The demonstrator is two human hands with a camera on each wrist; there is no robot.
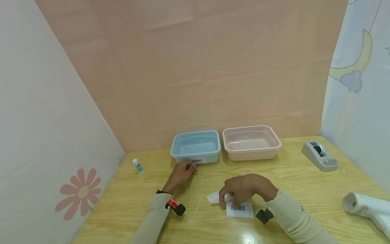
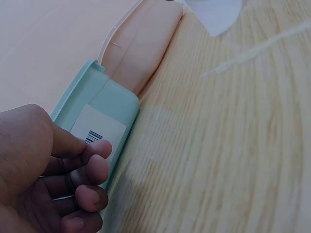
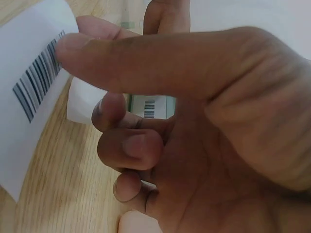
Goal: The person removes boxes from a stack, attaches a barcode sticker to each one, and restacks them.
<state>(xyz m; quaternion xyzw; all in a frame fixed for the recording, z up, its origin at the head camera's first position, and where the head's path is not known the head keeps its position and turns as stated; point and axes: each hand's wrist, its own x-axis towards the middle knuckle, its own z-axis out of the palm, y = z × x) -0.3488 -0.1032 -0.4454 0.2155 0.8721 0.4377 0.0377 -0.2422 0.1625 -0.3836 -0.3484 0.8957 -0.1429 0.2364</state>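
Observation:
A light blue basin [image 1: 195, 145] has a white barcode label [image 2: 104, 121] on its front wall. My left hand [image 1: 182, 172] is at that label, its fingers loosely curled and the thumb tip close to the barcode; nothing shows in its grasp. My right hand [image 1: 242, 188] pinches a second white barcode label [image 3: 36, 82] between thumb and forefinger, low over the table. Its other fingers are bent inward. A curled piece of white paper [image 1: 214, 197] shows just left of the right hand's fingers, partly hidden by them.
A pale pink basin [image 1: 253, 154] stands right of the blue one, against the back wall. A glue stick [image 1: 137, 166] is at the left of the wooden table [image 1: 170, 230]. At the right are a grey tape dispenser [image 1: 320, 156] and a rolled white sheet [image 1: 365, 205].

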